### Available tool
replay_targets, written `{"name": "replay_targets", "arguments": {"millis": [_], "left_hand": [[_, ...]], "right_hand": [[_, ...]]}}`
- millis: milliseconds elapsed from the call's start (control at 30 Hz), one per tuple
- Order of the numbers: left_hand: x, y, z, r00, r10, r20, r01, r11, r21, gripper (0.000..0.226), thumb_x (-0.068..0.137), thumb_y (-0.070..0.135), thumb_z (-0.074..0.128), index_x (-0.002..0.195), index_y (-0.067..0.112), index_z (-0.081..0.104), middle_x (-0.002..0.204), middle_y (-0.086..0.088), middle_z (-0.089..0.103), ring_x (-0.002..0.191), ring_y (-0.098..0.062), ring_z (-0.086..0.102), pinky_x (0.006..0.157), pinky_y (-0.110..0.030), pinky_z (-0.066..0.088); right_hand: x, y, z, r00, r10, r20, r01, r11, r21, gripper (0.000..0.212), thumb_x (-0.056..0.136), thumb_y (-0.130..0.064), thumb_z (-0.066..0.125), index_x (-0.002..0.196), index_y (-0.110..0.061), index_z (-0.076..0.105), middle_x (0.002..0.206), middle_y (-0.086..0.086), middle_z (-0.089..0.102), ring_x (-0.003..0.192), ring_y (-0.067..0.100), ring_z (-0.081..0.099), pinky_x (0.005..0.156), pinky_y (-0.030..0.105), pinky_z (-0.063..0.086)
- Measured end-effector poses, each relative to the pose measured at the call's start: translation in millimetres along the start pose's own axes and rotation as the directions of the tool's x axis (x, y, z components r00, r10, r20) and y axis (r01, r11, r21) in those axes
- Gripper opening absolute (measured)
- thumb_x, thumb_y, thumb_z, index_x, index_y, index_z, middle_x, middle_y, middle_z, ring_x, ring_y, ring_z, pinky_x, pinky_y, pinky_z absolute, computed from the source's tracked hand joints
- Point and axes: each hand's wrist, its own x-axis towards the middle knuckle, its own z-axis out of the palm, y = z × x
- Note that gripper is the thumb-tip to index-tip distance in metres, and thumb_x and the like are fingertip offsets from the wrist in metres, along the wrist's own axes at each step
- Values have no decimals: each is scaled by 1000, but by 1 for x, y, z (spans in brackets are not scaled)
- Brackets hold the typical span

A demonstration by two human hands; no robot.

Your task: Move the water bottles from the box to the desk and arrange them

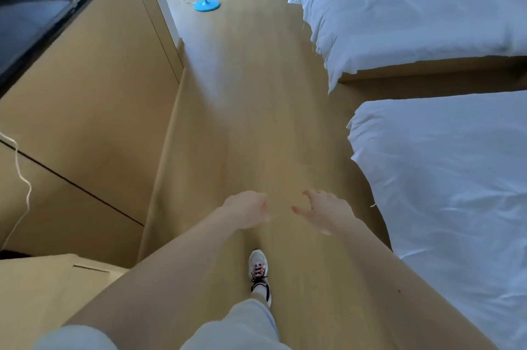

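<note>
Wood floor [242, 99] beside two white beds [445, 178] | left hand [247, 209] grip loosely curled, empty | right hand [323, 212] grip released

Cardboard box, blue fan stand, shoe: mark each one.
cardboard box [42, 292], head view, on its top flap.
blue fan stand [207, 4], head view, on its round base.
shoe [258, 262], head view, on its white toe.

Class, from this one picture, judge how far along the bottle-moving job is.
Done: nothing shows as done; no bottle is in view. In hand: nothing; the left hand and the right hand are both empty, held out over the floor. Left: seemingly all of it; the cardboard box sits at lower left, its contents hidden.
</note>
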Motion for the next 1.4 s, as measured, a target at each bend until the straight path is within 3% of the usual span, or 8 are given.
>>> {"name": "replay_targets", "arguments": {"millis": [300, 633, 1000, 1400], "left_hand": [[135, -62, -100, 999, 37, 18, -36, 998, -55, 41, 95, 50, 48, 121, 19, 53, 122, -1, 58, 109, -22, 54, 88, -35, 45], [225, -100, -195, 1000, 15, -3, -15, 998, -53, 39, 96, 50, 48, 118, 19, 55, 119, -2, 58, 106, -22, 56, 87, -35, 47], [358, -53, -274, 997, 16, 71, -15, 1000, -15, 40, 96, 47, 49, 123, 18, 54, 124, -1, 58, 111, -22, 55, 90, -34, 46], [518, 16, -413, 996, -71, 50, 70, 997, 23, 36, 95, 45, 49, 120, 19, 55, 120, -1, 59, 109, -23, 56, 93, -40, 48]], "right_hand": [[154, -26, -83, 1000, 21, 11, -20, 999, -45, 55, 99, -54, 31, 144, -22, 37, 144, 3, 46, 128, 23, 46, 99, 40, 41], [280, -50, -158, 1000, -15, -19, 14, 999, -50, 55, 99, -54, 30, 142, -21, 40, 141, 4, 48, 127, 24, 46, 99, 40, 42], [412, 9, -215, 999, -9, 35, 10, 1000, -18, 54, 100, -53, 30, 142, -21, 39, 143, 4, 46, 129, 24, 44, 98, 40, 41], [592, 76, -344, 995, -83, 63, 84, 996, -18, 56, 99, -55, 29, 140, -18, 40, 140, 6, 48, 126, 26, 45, 94, 40, 40]]}}
